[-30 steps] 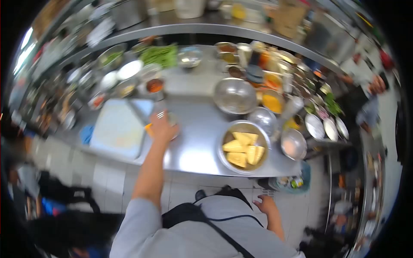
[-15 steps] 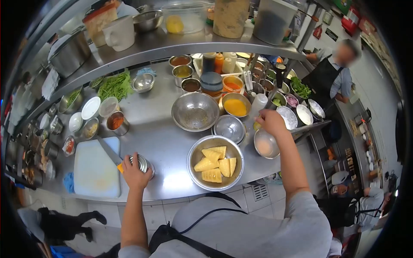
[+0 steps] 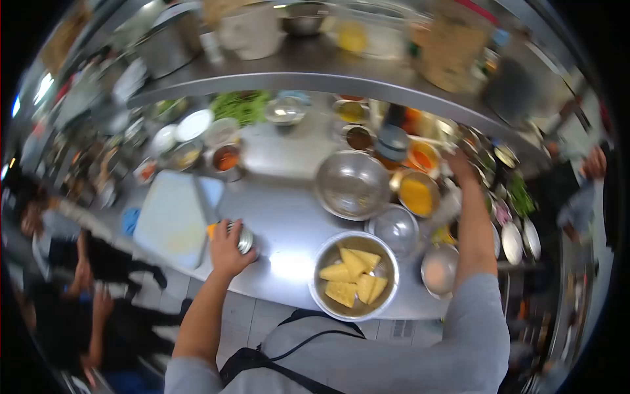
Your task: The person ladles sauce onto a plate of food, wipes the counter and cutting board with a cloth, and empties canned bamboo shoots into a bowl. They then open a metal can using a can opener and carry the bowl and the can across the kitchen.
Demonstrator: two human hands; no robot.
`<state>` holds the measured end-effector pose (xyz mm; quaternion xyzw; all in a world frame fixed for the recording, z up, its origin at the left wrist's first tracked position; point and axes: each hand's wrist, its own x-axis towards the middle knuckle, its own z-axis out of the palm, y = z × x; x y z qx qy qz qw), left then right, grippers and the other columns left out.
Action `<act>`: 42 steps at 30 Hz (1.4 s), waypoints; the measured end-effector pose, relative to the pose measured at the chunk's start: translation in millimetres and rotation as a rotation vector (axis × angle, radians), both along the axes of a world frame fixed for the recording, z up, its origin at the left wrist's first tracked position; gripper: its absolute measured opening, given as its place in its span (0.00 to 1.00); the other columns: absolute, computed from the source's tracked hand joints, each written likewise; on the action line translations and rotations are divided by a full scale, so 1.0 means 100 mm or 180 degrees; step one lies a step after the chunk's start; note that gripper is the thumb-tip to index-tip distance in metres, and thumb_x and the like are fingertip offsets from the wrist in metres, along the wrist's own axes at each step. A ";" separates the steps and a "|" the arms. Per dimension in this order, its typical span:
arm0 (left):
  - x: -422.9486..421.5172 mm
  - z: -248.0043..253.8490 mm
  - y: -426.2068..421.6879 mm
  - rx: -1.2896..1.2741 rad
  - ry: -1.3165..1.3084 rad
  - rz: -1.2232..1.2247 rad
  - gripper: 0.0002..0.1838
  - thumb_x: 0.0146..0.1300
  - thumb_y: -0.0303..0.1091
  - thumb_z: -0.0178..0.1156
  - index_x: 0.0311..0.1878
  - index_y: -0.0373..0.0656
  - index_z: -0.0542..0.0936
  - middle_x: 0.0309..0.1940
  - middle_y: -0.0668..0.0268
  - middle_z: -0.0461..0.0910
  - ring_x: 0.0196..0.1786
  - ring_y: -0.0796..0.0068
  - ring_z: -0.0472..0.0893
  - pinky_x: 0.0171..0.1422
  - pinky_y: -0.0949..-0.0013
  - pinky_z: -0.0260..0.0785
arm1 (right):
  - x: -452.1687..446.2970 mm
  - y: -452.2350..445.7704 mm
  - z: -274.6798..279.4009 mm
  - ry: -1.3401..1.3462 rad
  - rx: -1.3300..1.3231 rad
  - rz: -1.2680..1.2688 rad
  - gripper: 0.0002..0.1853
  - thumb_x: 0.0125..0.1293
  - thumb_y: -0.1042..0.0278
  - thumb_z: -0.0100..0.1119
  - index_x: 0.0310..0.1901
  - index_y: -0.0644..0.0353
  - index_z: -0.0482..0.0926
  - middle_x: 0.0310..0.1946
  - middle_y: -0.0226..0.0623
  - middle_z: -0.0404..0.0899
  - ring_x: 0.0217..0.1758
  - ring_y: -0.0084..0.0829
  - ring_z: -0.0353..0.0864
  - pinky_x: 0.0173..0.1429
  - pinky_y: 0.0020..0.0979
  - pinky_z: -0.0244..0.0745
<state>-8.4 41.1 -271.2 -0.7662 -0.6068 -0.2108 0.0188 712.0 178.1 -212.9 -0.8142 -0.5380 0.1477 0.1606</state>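
In the head view, your left hand point(image 3: 230, 253) is curled around a silver, ridged metal can point(image 3: 245, 241) standing on the bare grey steel counter point(image 3: 285, 197), just right of the white rectangular cutting board point(image 3: 167, 220). A long-bladed knife with an orange handle point(image 3: 211, 230) lies at that board's right edge, its handle close to your knuckles. The step in hand looks like steadying the can on the left while seeking something among the containers at the far right. Your right hand point(image 3: 461, 163) is blurred there, beside the steel container of orange-red sauce point(image 3: 422, 156); whether its fingers are spread or pinching anything, I cannot tell. From here, the next move seems to call for a sure right-hand grip that clears the neighbouring rims. Your right arm stretches well forward, nearly straight, past the round steel bowl point(image 3: 316, 289) of yellow wedges point(image 3: 340, 293); your left forearm angles up from below, palm down, fingers pointing away from you.
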 end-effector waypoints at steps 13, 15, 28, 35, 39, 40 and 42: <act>-0.10 0.17 -0.06 -0.0333 0.0259 0.0103 0.46 0.46 0.54 0.74 0.71 0.53 0.72 0.68 0.54 0.66 0.70 0.46 0.68 0.67 0.48 0.69 | 1.30 0.80 -1.61 0.0034 -0.0177 -0.0347 0.33 0.61 0.56 0.68 0.63 0.68 0.72 0.57 0.59 0.81 0.61 0.57 0.81 0.65 0.46 0.74; -0.10 0.15 -0.05 -0.0323 0.0216 0.0086 0.46 0.47 0.54 0.73 0.72 0.54 0.71 0.69 0.55 0.66 0.72 0.47 0.66 0.67 0.47 0.69 | 1.28 0.69 -1.73 -0.0069 0.0175 -0.0197 0.33 0.62 0.56 0.67 0.63 0.69 0.73 0.56 0.60 0.81 0.62 0.57 0.80 0.66 0.47 0.73; -0.17 0.09 -0.06 -0.0457 0.0340 0.0045 0.49 0.49 0.56 0.71 0.76 0.53 0.67 0.74 0.56 0.64 0.74 0.46 0.64 0.71 0.46 0.66 | 0.88 0.88 -1.90 -0.0345 0.0365 -0.0328 0.26 0.68 0.62 0.63 0.63 0.68 0.75 0.55 0.56 0.83 0.63 0.53 0.80 0.61 0.49 0.76; -0.22 0.05 -0.06 -0.0295 0.0229 -0.0047 0.48 0.48 0.56 0.71 0.74 0.53 0.70 0.73 0.57 0.66 0.72 0.47 0.65 0.71 0.47 0.66 | -0.58 0.29 -0.38 -0.0497 0.1953 0.0352 0.21 0.75 0.69 0.53 0.67 0.67 0.72 0.62 0.59 0.78 0.68 0.54 0.76 0.66 0.46 0.73; -0.29 0.03 -0.06 -0.0322 0.0155 -0.0270 0.47 0.47 0.58 0.72 0.73 0.52 0.72 0.72 0.57 0.66 0.71 0.47 0.66 0.70 0.47 0.67 | -2.15 -0.75 0.51 0.0613 0.2122 0.1730 0.22 0.66 0.77 0.59 0.63 0.61 0.77 0.60 0.49 0.80 0.65 0.54 0.76 0.70 0.45 0.71; -0.32 0.03 -0.05 -0.0245 0.0122 -0.0446 0.48 0.46 0.58 0.72 0.72 0.52 0.72 0.71 0.56 0.67 0.71 0.47 0.67 0.70 0.46 0.66 | -2.50 -1.01 0.74 0.0026 0.2259 0.2179 0.23 0.63 0.76 0.61 0.62 0.57 0.79 0.59 0.46 0.81 0.65 0.54 0.76 0.70 0.45 0.72; -0.38 0.02 -0.03 -0.0156 0.0057 -0.0735 0.47 0.48 0.62 0.72 0.71 0.51 0.74 0.71 0.53 0.68 0.70 0.46 0.67 0.71 0.46 0.65 | -3.15 -1.45 0.96 -0.0511 0.2297 0.2829 0.24 0.58 0.75 0.63 0.58 0.52 0.82 0.59 0.42 0.81 0.65 0.51 0.77 0.70 0.46 0.72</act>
